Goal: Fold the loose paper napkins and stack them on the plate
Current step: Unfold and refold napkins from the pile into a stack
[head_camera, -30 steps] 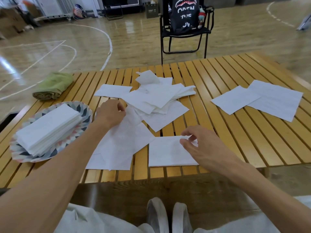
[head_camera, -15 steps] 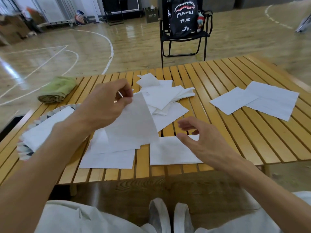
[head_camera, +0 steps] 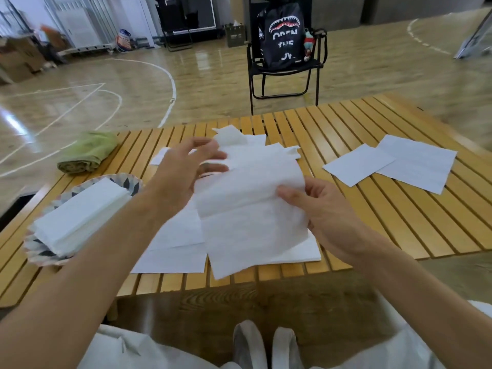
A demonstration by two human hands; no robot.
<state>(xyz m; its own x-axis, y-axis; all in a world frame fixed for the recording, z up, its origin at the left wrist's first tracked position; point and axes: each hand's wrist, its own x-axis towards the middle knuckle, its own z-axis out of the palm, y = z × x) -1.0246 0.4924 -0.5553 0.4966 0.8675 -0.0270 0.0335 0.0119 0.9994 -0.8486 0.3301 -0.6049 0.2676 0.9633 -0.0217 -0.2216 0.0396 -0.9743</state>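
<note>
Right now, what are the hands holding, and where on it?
One unfolded white paper napkin, lifted above the table: the right hand pinches its right edge, and the left hand holds its upper left edge.

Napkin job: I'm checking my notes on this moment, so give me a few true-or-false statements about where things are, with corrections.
1. Both hands hold one napkin above the table. True: the left hand and the right hand grip its edges.
2. The plate is bare. False: a stack of folded napkins lies on it.
3. A green cloth lies rolled beyond the plate. True.
4. The two napkins at far right are folded. False: they lie flat and overlap.
5. A backpack sits on the chair. True.
</note>
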